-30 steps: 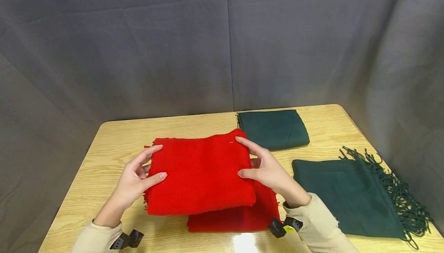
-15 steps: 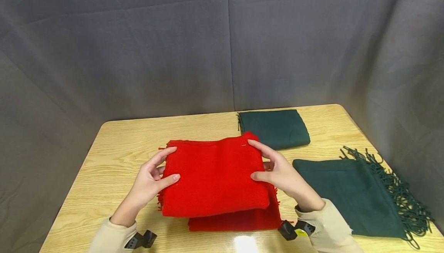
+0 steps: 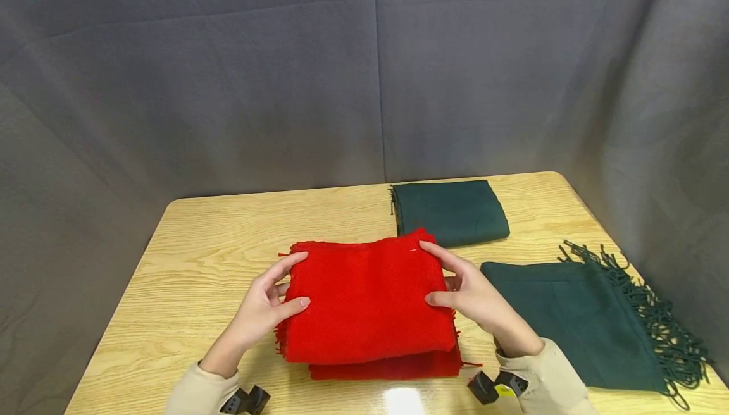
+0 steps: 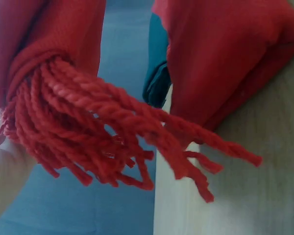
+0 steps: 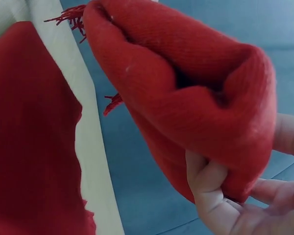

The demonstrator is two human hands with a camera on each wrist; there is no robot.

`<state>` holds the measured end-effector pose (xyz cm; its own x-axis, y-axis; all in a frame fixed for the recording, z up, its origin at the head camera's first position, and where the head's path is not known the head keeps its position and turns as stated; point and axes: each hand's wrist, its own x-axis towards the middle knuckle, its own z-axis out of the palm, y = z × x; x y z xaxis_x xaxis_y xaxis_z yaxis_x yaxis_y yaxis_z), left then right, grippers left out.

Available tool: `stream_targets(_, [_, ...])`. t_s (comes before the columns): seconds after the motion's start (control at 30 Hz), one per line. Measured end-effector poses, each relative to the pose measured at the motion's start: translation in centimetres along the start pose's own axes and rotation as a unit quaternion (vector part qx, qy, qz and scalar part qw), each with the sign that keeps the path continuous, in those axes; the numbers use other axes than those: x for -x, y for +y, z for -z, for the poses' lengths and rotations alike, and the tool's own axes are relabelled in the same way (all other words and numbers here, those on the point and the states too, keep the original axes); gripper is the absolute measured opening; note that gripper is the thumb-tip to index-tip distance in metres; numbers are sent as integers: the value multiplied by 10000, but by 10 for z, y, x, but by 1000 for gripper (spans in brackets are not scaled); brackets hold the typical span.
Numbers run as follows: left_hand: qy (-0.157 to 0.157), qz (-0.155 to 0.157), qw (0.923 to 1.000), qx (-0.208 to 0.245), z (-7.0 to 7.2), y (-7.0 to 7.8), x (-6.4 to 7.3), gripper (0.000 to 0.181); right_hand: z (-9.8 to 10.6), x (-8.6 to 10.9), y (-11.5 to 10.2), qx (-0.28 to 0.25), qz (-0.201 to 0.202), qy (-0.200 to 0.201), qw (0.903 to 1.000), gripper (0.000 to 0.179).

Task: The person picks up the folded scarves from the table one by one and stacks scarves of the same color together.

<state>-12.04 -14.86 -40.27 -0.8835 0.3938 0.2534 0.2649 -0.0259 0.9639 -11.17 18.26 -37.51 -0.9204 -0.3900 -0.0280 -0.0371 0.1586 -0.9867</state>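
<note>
A folded red scarf (image 3: 367, 304) hangs above the table, held at both short ends. My left hand (image 3: 259, 310) grips its left end, thumb on the near face and index finger near the top edge. At the right end my right hand (image 3: 481, 298) grips it the same way; in the right wrist view several fingers curl under the thick folds of the scarf (image 5: 186, 112). Twisted red fringe (image 4: 98, 112) dangles from the left end in the left wrist view. Beneath lies a second folded red scarf (image 3: 387, 367), mostly covered in the head view; the two look apart in the wrist views.
A folded dark green scarf (image 3: 452, 212) lies at the back right of the wooden table (image 3: 188, 263). Another dark green scarf (image 3: 569, 326) is spread at the right, its tangled fringe (image 3: 672, 333) reaching the table's edge. Grey curtains (image 3: 273, 86) surround the table.
Both hands have carried the held red scarf to the right and slightly down, so it now covers more of the red scarf beneath. The green scarves have stayed put.
</note>
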Motion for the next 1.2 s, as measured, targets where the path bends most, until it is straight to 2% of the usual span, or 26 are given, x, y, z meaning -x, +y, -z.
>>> stream_targets(0.23, [-147,330,9991,203,-7,-11,-2,64,4,3,13,-59,-57,10,10000,73])
stream_targets(0.43, [-293,603,9976,194,-13,-21,-4,63,7,7,26,-145,-288,-11,9995,72])
stream_targets(0.57, [-366,838,9956,206,-15,-28,-3,63,7,8,36,-186,-410,-20,9990,72])
stream_targets(0.83, [-531,1113,9917,375,-20,-40,-1,64,6,12,56,-71,-616,136,9980,73])
stream_targets(0.97, [-554,1182,9908,358,-23,-45,0,63,5,13,63,-67,-676,136,9976,73])
stream_targets(1.2, [-331,1481,9878,351,-25,-53,4,65,4,14,73,-262,-839,108,9961,74])
